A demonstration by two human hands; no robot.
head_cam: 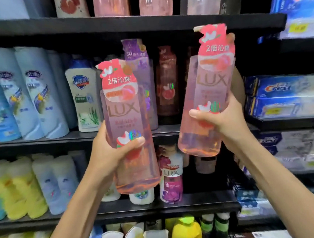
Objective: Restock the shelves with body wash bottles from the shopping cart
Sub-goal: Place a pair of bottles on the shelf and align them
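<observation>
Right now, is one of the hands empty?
No, the left hand grips one pink Lux bottle and the right hand grips another.

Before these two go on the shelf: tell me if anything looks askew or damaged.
Nothing looks damaged or spilled. Both pink Lux bottles are merely tilted in hand: the left hand grips one, the right hand grips the other, held higher. The shelved bottles stand in rows.
</observation>
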